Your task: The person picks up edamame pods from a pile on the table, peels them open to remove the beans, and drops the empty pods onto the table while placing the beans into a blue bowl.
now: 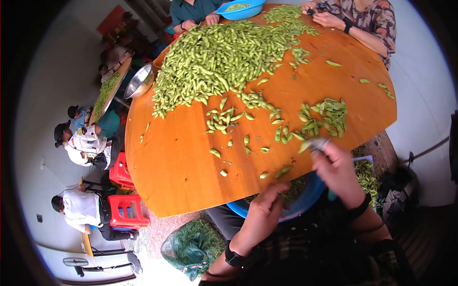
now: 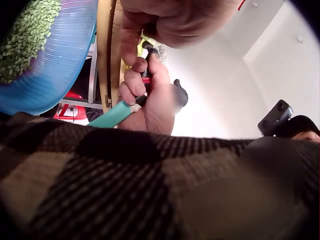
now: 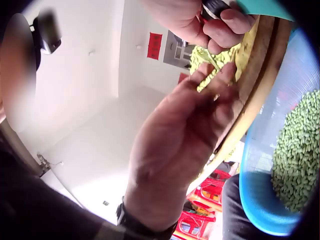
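My right hand (image 1: 336, 171) is raised at the table's near edge and blurred. Its fingers curl round a tool with a teal handle (image 2: 112, 115); the working end is blurred. A green soybean pod (image 1: 304, 146) shows at the fingertips. Lower and to the left, my left hand (image 1: 265, 207) has bent fingers above the rim of a blue basket (image 1: 312, 198). In the right wrist view, the left hand (image 3: 175, 135) points toward the right hand, and a pod (image 3: 207, 56) overlaps its fingertips. I cannot tell whether the left fingers pinch anything. Shelled green beans (image 3: 297, 155) lie in the basket.
A large heap of pods (image 1: 214, 57) covers the far side of the wooden table (image 1: 176, 167), with smaller piles nearer. Two people sit opposite beside a blue basin (image 1: 241, 12). A steel bowl (image 1: 139, 82), red stools (image 1: 126, 212) and a green net bag (image 1: 193, 245) are at the left.
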Demonstrator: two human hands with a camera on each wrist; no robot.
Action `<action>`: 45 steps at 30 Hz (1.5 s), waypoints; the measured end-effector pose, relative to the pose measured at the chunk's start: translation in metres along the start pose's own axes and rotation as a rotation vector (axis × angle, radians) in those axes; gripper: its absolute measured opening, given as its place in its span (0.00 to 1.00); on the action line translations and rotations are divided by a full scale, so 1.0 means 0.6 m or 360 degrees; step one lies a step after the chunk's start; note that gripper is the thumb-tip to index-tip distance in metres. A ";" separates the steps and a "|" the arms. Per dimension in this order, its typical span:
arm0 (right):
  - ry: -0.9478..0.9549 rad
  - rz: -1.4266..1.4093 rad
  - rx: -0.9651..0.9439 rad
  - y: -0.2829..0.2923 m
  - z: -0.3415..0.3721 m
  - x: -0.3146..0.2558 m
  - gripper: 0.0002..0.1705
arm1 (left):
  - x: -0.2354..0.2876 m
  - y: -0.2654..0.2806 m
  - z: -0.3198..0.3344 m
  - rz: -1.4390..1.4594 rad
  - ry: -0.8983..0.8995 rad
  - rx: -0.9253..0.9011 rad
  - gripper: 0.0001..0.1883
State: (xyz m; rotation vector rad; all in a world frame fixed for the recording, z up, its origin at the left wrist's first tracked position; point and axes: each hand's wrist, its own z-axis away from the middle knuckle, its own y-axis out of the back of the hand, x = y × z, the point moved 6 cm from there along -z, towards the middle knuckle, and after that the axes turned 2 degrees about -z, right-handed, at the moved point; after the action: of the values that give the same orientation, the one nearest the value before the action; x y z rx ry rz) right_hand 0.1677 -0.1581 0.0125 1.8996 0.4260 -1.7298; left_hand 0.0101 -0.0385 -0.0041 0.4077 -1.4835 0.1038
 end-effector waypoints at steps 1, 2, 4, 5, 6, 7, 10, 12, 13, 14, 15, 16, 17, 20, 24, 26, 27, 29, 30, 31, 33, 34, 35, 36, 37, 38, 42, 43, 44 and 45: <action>0.0008 -0.0022 0.0120 0.024 -0.014 0.012 0.13 | 0.006 -0.003 0.005 -0.0208 -0.0007 -0.0124 0.15; 0.0018 0.0028 0.0177 0.046 -0.028 0.017 0.13 | 0.025 0.004 0.006 -0.0485 -0.0280 -0.0013 0.10; -0.0160 -0.0053 0.0214 0.080 -0.048 0.064 0.07 | 0.033 0.036 0.010 -0.0690 -0.0292 0.0180 0.08; -0.0204 -0.0105 0.0211 0.087 -0.055 0.076 0.06 | 0.039 0.060 0.013 -0.0883 -0.0301 0.0361 0.07; -0.0202 -0.0108 0.0202 0.085 -0.058 0.072 0.06 | 0.031 0.088 0.015 -0.0972 -0.0278 0.0566 0.05; -0.0246 -0.0152 0.0210 0.087 -0.057 0.069 0.06 | 0.024 0.112 0.013 -0.1155 -0.0318 0.0768 0.05; -0.0288 -0.0173 0.0237 0.085 -0.057 0.068 0.07 | 0.024 0.156 0.002 -0.1471 -0.0252 0.1055 0.04; -0.0276 -0.0148 0.0262 0.085 -0.057 0.064 0.07 | 0.015 0.163 -0.007 -0.1541 -0.0367 0.1004 0.06; -0.0280 -0.0150 0.0251 0.085 -0.058 0.063 0.07 | 0.014 0.158 -0.007 -0.1539 -0.0368 0.0997 0.06; -0.0288 -0.0153 0.0239 0.085 -0.057 0.062 0.07 | 0.011 0.144 -0.008 -0.1366 -0.0349 0.0868 0.06; -0.0296 -0.0152 0.0242 0.085 -0.057 0.062 0.07 | 0.010 0.129 -0.010 -0.1193 -0.0329 0.0742 0.06; -0.0294 -0.0147 0.0235 0.084 -0.057 0.062 0.07 | 0.012 0.109 -0.012 -0.1146 -0.0306 0.0677 0.06; -0.0290 -0.0142 0.0228 0.083 -0.058 0.061 0.07 | 0.022 0.090 -0.017 -0.1142 -0.0385 0.0609 0.07; -0.0285 -0.0158 0.0239 0.083 -0.056 0.060 0.07 | 0.032 0.061 -0.031 -0.1154 -0.0413 0.0560 0.08; -0.0253 -0.0161 0.0213 0.087 -0.057 0.065 0.07 | 0.028 0.042 -0.025 -0.1307 -0.0479 0.0439 0.09; -0.0272 -0.0147 0.0201 0.086 -0.057 0.070 0.07 | 0.033 0.033 -0.011 -0.1260 -0.0451 0.0374 0.10; -0.0270 -0.0156 0.0196 0.084 -0.056 0.068 0.07 | 0.033 0.025 -0.006 -0.1087 -0.0371 0.0281 0.09; -0.0291 -0.0172 0.0238 0.082 -0.055 0.063 0.07 | 0.033 0.027 -0.010 -0.0924 -0.0286 0.0200 0.09; -0.0286 -0.0181 0.0229 0.081 -0.055 0.065 0.07 | 0.044 0.045 -0.017 -0.1048 -0.0359 0.0364 0.09; -0.0289 -0.0181 0.0230 0.084 -0.055 0.069 0.07 | 0.056 0.065 -0.019 -0.1171 -0.0434 0.0532 0.09; -0.0280 -0.0188 0.0222 0.084 -0.056 0.071 0.07 | 0.040 0.129 -0.027 -0.1428 -0.0307 0.0695 0.14; -0.0266 -0.0197 0.0214 0.083 -0.055 0.068 0.07 | 0.046 0.157 -0.036 -0.1531 -0.0239 0.0807 0.16; -0.0253 -0.0205 0.0207 0.084 -0.054 0.067 0.07 | 0.045 0.179 -0.044 -0.1721 -0.0326 0.0876 0.18; -0.0250 -0.0189 0.0197 0.086 -0.054 0.070 0.07 | 0.037 0.194 -0.057 -0.1781 -0.0350 0.0854 0.17; -0.0250 -0.0192 0.0195 0.085 -0.054 0.070 0.07 | 0.031 0.203 -0.066 -0.1839 -0.0370 0.0826 0.15; -0.0245 -0.0175 0.0198 0.085 -0.053 0.070 0.07 | 0.025 0.209 -0.071 -0.1842 -0.0370 0.0826 0.15; -0.0216 -0.0171 0.0159 0.085 -0.051 0.066 0.06 | 0.012 0.212 -0.076 -0.1718 -0.0245 0.0795 0.07; -0.0214 -0.0169 0.0168 0.084 -0.045 0.057 0.06 | 0.013 0.209 -0.073 -0.1701 -0.0205 0.0858 0.04; -0.0242 -0.0131 0.0041 0.070 -0.034 0.041 0.08 | 0.025 0.193 -0.069 -0.1695 -0.0217 0.0849 0.04; -0.0276 -0.0091 -0.0083 0.053 -0.023 0.028 0.12 | 0.030 0.178 -0.063 -0.1279 -0.0071 0.0798 0.04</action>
State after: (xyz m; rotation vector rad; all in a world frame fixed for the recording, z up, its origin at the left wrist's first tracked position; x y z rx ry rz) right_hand 0.1993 -0.1779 0.0017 1.6999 0.4580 -1.8838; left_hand 0.0140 0.0695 0.0337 1.3867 -1.2285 -0.1812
